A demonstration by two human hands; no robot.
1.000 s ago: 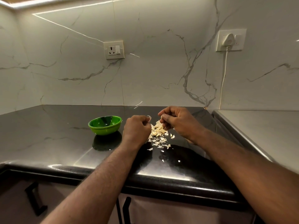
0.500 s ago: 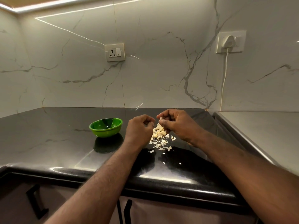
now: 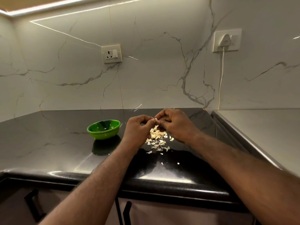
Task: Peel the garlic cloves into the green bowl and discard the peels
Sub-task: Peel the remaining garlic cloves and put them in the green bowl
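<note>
A small white garlic clove [image 3: 156,119] is pinched between the fingertips of my left hand [image 3: 138,130] and my right hand [image 3: 175,124], which meet above the black counter. Both hands have curled fingers. Under them lies a pile of garlic cloves and papery peels [image 3: 156,138], with loose flakes scattered toward the front edge. The green bowl [image 3: 103,129] stands to the left of my left hand, a few white specks on its inside.
The dark polished countertop [image 3: 48,143] runs left and back to the marble wall. A raised steel surface [image 3: 259,127] borders it on the right. A white cord [image 3: 221,78] hangs from a wall plug. Cabinet handles [image 3: 125,211] sit below the counter edge.
My hands have come together and now touch at the fingertips, with a clove between them. Before, they were slightly apart over the pile.
</note>
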